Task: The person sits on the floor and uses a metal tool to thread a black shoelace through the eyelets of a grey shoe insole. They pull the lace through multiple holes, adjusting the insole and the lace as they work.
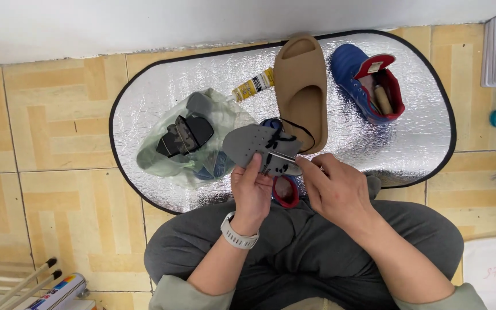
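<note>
Crinkled shiny foil mat (420, 138), matt grey perforated foam insole (248, 143), smooth matt tan rubber slide (302, 80), blue leather shoe (351, 72), thin translucent plastic bag (156, 155), glossy floor tiles (58, 189)

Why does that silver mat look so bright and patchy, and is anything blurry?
Head view: the crinkled silver mat throws back room light in scattered glare; shadows stay soft; the left hand, right hand and grey insole look sharp; the floor tiles bow slightly near the picture's edges.
</note>
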